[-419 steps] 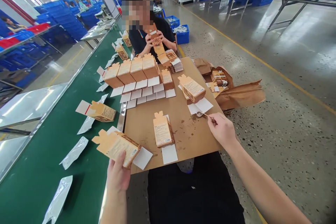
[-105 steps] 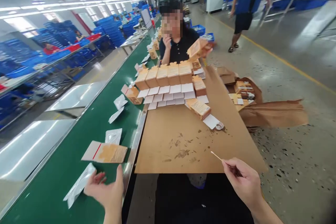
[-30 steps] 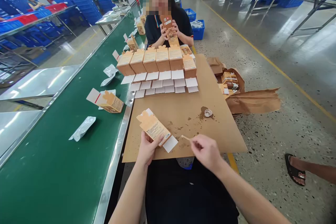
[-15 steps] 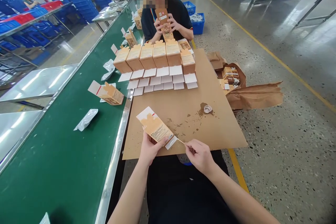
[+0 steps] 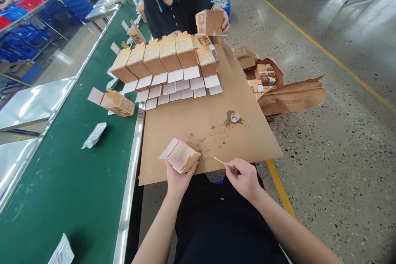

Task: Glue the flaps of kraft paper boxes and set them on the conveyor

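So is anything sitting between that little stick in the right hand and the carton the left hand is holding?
Nothing visible. The thin stick in the right hand points toward the carton held by the left hand, with only a bare, stained stretch of the cardboard sheet between them.

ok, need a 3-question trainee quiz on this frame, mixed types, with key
1. True or false: the left hand holds the small tan cardboard carton with a white flap marked by a red line.
2. What does the right hand pinch? A) thin wooden stick B) silver foil pouch C) bottle cap
3. Fill in: the small round cap in a brown stain sits on the flat brown ______ sheet.

Key: 1 true; 2 A; 3 cardboard.
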Tool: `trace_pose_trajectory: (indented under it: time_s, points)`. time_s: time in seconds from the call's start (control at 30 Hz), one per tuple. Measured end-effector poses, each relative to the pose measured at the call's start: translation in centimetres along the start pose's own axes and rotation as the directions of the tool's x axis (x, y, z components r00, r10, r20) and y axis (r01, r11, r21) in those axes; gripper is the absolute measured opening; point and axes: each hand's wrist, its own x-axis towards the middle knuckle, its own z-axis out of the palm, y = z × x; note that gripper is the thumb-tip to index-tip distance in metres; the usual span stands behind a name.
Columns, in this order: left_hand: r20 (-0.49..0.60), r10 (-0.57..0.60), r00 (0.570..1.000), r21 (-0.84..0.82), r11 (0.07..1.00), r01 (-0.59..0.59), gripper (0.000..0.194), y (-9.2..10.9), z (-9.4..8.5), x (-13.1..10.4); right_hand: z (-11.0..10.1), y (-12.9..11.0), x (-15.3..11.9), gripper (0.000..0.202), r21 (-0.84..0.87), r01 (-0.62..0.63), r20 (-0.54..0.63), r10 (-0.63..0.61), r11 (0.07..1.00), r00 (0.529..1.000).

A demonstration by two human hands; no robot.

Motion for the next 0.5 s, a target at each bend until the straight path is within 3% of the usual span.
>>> trace_pose_trajectory:
  time_s: [0.27,0.43,0.5]
  points:
    - [-0.046,0.019,0.999,-0.017,1.000,-0.020,0.081,-0.1,1.5,-0.1,0.0,0.1,-0.6,0.033,0.046,-0.004,-0.004,0.004,0.999,1.000]
    - [-0.006,0.038,0.999,-0.055,0.998,-0.038,0.076,-0.4,2.9,0.2,0.1,0.8,-0.1,0.032,0.075,0.022,-0.013,-0.021,0.997,1.000]
    - [-0.087,0.051,0.995,-0.090,0.994,-0.058,0.080,-0.8,2.1,1.0,-0.3,1.2,0.1,0.033,0.076,0.041,-0.028,-0.039,0.996,0.999]
